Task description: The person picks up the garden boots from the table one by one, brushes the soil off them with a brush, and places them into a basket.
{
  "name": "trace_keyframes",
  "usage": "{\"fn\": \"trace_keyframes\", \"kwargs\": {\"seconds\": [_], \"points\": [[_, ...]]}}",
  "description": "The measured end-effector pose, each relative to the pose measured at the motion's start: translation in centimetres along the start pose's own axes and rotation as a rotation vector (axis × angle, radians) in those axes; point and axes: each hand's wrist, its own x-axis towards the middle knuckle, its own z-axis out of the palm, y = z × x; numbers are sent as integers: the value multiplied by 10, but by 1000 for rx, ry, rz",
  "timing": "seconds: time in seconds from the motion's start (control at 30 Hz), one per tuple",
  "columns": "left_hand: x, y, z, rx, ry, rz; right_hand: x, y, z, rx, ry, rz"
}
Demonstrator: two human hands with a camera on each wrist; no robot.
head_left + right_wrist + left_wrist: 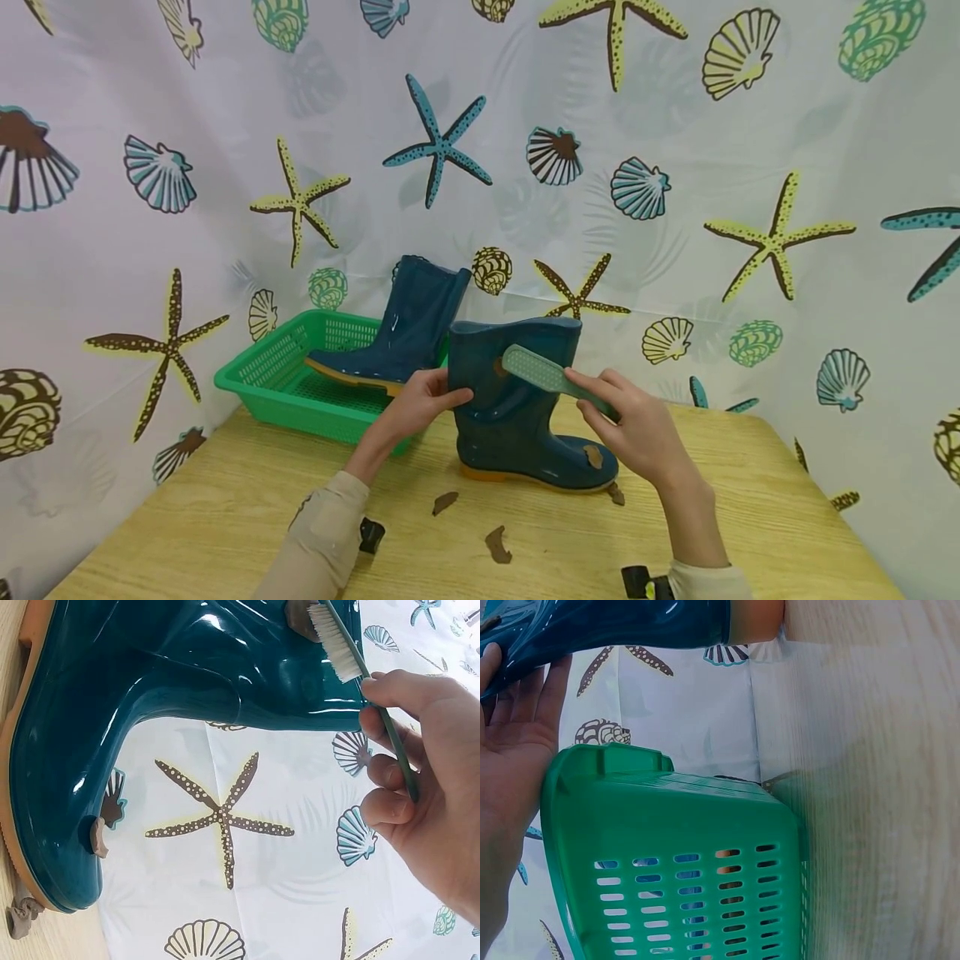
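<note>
the boot [517, 408] stands mid-desk, near the front edge. the left hand [420, 404] braces its shaft with straight fingers; the right hand [637, 429] grips the brush [547, 377]. keep bristles flat on the mud spot [300, 619], stroking firmly downward.

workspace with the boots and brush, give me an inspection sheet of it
surface: wooden table, brown mud bits lying loose on it
job's things: blue boot upright on the table, mud patch on its toe; green brush against its shaft
clutter: second boot standing in a green basket
grippers: left hand steadies the boot shaft with straight fingers; right hand grips the brush handle
cables: nothing seen
surroundings: seashell and starfish curtain behind
</note>
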Motion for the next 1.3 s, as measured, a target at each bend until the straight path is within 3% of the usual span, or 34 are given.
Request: {"fn": "trace_keyframes", "kwargs": {"seconds": [0.47, 0.7, 0.83, 0.93, 1.3], "points": [[0, 2, 1, 21, 6, -22, -3, 2, -3, 2, -54, 22], [-10, 25, 2, 18, 9, 2, -1, 1, -5, 2, 7, 6], [-6, 11, 0, 22, 8, 8, 1, 0, -5, -5, 70, 4], [-1, -2, -1, 20, 5, 12, 1, 0, -4, -22, 54, 17], [1, -1, 0, 28, 1, 10, -2, 2, -3, 0, -58, 45]]}}
